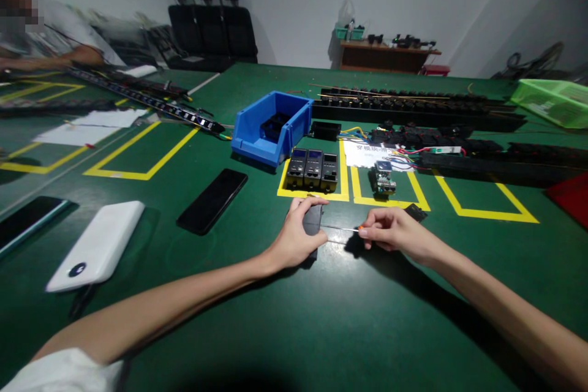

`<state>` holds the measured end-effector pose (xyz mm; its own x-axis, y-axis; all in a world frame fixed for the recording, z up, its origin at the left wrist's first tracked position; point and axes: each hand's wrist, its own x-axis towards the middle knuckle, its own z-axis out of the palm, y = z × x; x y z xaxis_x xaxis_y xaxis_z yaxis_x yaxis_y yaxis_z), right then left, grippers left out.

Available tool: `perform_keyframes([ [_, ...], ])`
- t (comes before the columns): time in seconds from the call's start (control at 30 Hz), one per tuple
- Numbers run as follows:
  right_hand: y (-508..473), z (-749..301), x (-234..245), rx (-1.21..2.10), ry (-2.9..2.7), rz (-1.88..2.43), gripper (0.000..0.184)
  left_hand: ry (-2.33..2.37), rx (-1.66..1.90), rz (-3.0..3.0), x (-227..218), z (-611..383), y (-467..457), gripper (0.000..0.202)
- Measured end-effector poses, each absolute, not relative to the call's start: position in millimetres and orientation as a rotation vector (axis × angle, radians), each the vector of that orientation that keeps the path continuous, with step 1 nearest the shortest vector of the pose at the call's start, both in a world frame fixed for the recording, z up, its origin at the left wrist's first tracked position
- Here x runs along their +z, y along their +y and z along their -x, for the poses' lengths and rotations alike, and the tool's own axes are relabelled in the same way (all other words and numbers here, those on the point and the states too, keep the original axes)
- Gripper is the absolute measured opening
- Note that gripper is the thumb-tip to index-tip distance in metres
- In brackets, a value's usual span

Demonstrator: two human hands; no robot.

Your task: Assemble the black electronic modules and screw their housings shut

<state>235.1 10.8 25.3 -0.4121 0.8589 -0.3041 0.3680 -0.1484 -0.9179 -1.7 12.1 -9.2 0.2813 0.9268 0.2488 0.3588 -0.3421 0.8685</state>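
My left hand is closed around a small black module housing, fingers over its far side and thumb at its near right edge. In my right hand is a thin screwdriver, pinched at its orange end. Its metal shaft points left at the housing; whether the tip touches is too small to tell. Behind my left hand, three black modules stand in a row inside a yellow-taped rectangle. A bare circuit board stands beyond my right hand, and a small black part lies just behind that hand.
A blue bin with black parts stands behind the modules. Long black strips with wires lie at the back right. Left are a black phone, a white power bank and another phone. A person sits at far left.
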Motion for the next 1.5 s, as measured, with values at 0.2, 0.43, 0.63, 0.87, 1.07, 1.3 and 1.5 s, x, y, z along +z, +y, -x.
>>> perform_keyframes([
  [0.2,9.7,-232.4,27.6,1.431,-1.848,1.379,0.033,1.157,1.031,-1.843,-8.8,2.0,11.6,0.054],
  [0.43,4.7,-245.2,18.0,0.263,-2.465,1.049,0.009,1.175,1.035,-1.833,-10.1,1.8,12.6,0.054],
  [0.63,2.9,-259.5,8.6,-0.082,-2.59,0.78,0.015,1.171,1.038,-1.837,-8.8,1.7,12.7,0.053],
  [0.87,4.7,-252.5,12.6,-0.152,-2.592,0.829,0.014,1.174,1.035,-1.834,-7.6,1.4,12.1,0.053],
  [1.07,4.4,-240.7,25.6,0.599,-2.362,1.137,0.025,1.175,1.04,-1.831,-7.9,1.1,12.4,0.053],
  [1.3,10.7,-235.0,25.2,1.532,-1.815,1.344,0.036,1.172,1.034,-1.833,-8.6,1.0,12.2,0.053],
  [1.5,9.3,-232.8,24.5,1.331,-1.979,1.338,0.03,1.166,1.034,-1.829,-8.7,1.6,12.7,0.054],
])
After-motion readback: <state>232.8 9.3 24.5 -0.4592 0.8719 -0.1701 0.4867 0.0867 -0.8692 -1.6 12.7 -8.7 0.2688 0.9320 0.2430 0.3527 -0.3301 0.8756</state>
